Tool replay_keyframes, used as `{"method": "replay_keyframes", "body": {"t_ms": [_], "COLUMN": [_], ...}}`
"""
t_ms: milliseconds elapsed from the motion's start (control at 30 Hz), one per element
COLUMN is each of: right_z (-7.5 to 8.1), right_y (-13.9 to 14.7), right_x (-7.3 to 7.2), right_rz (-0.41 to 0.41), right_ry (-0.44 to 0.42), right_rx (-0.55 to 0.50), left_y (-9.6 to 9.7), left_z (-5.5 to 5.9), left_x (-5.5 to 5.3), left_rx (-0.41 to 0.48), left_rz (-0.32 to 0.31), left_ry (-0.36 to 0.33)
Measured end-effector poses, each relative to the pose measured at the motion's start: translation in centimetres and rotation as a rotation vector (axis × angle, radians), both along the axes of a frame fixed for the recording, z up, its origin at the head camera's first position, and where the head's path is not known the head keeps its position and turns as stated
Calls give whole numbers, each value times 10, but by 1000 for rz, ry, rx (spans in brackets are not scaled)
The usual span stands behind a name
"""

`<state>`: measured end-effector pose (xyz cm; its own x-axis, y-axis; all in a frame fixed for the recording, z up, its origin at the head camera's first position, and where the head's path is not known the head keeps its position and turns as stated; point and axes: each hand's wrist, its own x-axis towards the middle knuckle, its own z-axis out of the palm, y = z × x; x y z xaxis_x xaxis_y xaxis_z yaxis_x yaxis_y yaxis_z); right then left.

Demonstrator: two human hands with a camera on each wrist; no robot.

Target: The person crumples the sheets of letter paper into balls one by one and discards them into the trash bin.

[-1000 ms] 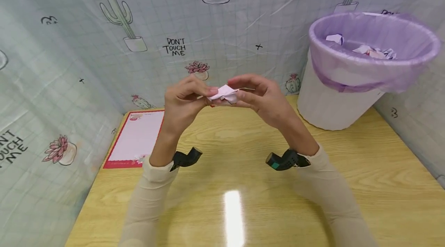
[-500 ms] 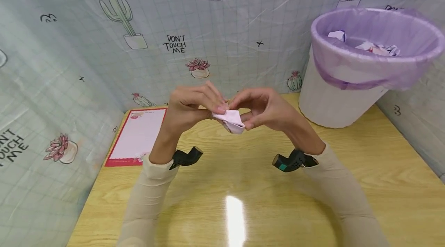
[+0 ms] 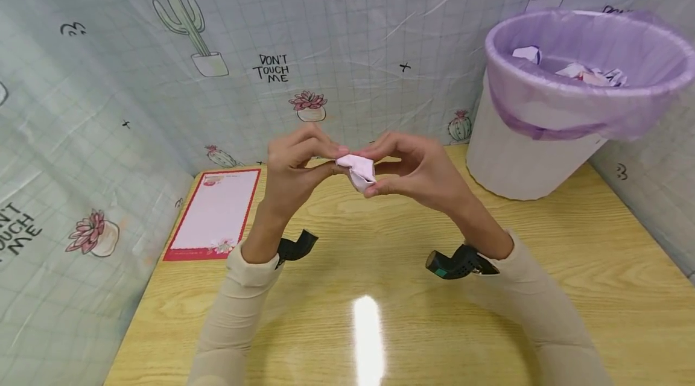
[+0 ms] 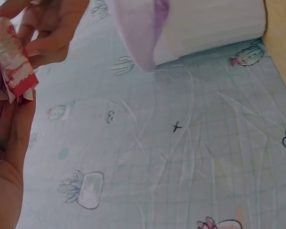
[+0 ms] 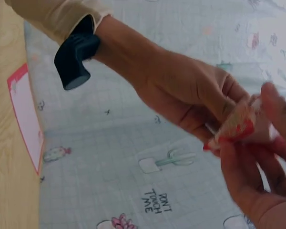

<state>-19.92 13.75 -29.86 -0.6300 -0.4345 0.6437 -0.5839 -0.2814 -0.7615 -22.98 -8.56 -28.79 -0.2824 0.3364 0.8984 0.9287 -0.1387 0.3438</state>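
Observation:
Between both hands, above the table, is a small crumpled wad of paper [image 3: 357, 169]. In the head view its visible side is white; the left wrist view shows a red and floral printed side of the paper [image 4: 14, 62]. My left hand [image 3: 295, 160] pinches its left end between thumb and fingers. On the other end, my right hand [image 3: 420, 169] pinches with thumb below and index finger above. The fingertips of the two hands nearly meet along the top of the wad. Some of the fingers behind the paper are hidden.
A flat sheet of paper with a red border [image 3: 217, 211] lies at the table's left. At the back right stands a white bin with a purple liner [image 3: 543, 151], holding several crumpled papers [image 3: 589, 75]. A cactus-print sheet [image 3: 347, 42] hangs behind the wooden table [image 3: 315, 313].
The paper wad came down and toward me, then rose slightly, turning and becoming more compact. My right hand's fingers have closed onto its right end. The left hand keeps its pinch.

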Motion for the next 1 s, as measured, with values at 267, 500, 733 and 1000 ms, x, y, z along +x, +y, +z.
{"method": "replay_keyframes", "body": {"t_ms": [267,500,733,1000], "right_z": [2,-5,-9,-7], "right_y": [-14,-25,-25,-7], "right_x": [17,9,-5,-17], "right_rz": [-356,-506,-410,389], "right_ry": [41,33,-93,-573], "right_rx": [-3,-27,-80,-426], "left_y": [9,11,10,6], "left_z": [0,-8,-3,1], "left_x": [8,9,4,4], "left_rx": [-115,-264,-304,-71], "left_rz": [275,319,343,82], "left_ry": [183,233,227,222]}}
